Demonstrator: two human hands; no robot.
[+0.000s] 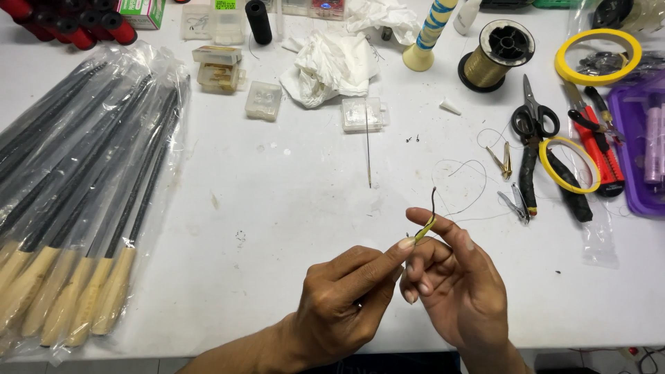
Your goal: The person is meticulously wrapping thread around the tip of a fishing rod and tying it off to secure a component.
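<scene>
Small yellow-green piece (424,228) with dark wire tip pinched between both hands above white desk (277,208). Left hand (346,291) grips lower end by thumb and forefinger; right hand (454,277) fingertips steady upper part. Long axis slants up-right. Thin line (463,166) loops just beyond, toward scissors (533,118).

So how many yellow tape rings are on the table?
2. One yellow ring lies at the top right by the gold spool; the other lies lower, beside the scissors. More could be hidden off-frame.
</scene>
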